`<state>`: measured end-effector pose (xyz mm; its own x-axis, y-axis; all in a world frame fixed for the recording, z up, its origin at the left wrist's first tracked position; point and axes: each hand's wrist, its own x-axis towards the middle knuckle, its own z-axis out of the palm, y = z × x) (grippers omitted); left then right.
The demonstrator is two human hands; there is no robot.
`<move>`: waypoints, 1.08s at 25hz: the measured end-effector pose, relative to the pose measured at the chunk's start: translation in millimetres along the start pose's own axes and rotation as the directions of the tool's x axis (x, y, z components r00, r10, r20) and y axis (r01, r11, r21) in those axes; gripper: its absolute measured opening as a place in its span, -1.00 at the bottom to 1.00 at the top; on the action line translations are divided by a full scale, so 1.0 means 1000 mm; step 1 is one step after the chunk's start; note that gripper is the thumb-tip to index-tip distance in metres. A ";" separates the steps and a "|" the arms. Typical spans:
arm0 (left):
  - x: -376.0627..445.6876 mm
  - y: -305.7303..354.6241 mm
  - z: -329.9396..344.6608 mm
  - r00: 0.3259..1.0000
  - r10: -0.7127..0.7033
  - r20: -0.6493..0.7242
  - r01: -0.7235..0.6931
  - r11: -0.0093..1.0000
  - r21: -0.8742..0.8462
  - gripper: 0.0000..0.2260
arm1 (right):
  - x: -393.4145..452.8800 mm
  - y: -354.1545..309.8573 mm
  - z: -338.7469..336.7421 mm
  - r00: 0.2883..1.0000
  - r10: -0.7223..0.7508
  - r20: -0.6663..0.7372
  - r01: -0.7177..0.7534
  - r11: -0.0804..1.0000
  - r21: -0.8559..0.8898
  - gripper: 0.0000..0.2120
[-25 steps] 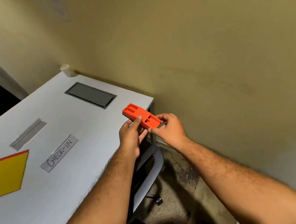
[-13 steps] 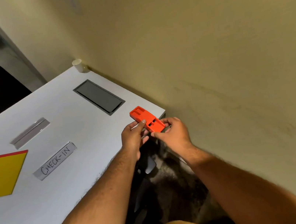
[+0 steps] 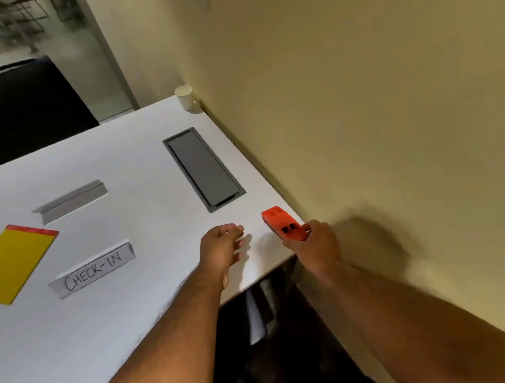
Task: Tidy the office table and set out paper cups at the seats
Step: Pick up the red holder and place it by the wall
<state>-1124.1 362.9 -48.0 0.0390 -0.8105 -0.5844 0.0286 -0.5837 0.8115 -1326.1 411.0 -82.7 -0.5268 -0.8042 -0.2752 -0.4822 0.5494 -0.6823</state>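
The right hand (image 3: 314, 246) is closed around the near end of an orange block (image 3: 283, 224), which lies at the corner of the white table (image 3: 69, 336) close to the beige wall (image 3: 396, 102); whether the block rests flat on the tabletop or hangs just above it cannot be told. The left hand (image 3: 221, 251) holds nothing — its fingers (image 3: 234, 229) are loosely spread and a little curled over the table surface, just beside the block but apart from it. One paper cup (image 3: 186, 97) stands upright at the far corner of the table, right against the wall; what is in it cannot be seen. Between the cup and the block a grey cable hatch (image 3: 204, 169) is set flush into the tabletop, its lid closed. Further left lie a sign reading "CHECK-IN" (image 3: 93, 271), a blank metal strip (image 3: 72, 200) beyond it, and two yellow folders (image 3: 8, 264) with red edges — one cut off by the frame. A dark chair (image 3: 10, 110) stands at the far side of the table.
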 end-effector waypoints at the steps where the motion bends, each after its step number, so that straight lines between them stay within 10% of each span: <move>1: 0.008 0.004 0.001 1.000 0.006 -0.024 -0.006 1.000 0.019 -0.81 | 0.016 -0.002 0.001 1.000 0.012 0.017 -0.012 1.000 -0.007 -0.63; 16: 0.059 -0.017 0.023 0.998 -0.003 -0.059 0.018 0.967 0.254 -0.94 | 0.122 -0.026 0.062 0.990 0.044 0.135 0.009 0.928 -0.372 -0.31; 21: 0.066 -0.017 0.024 0.996 -0.035 -0.081 0.054 0.967 0.249 -0.92 | 0.118 -0.009 0.063 0.931 -0.284 0.231 0.365 0.681 -0.634 -0.27; 27: 0.069 -0.017 0.034 0.997 -0.036 -0.071 0.054 0.963 0.265 -0.88 | 0.115 0.010 0.060 0.847 -0.328 0.418 0.528 0.613 -0.588 -0.50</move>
<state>-1155.5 315.1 -101.9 0.1089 -0.7834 -0.6119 -0.2347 -0.6184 0.7500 -1349.6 310.0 -161.8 0.0049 -0.9562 -0.2926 -0.9853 0.0454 -0.1650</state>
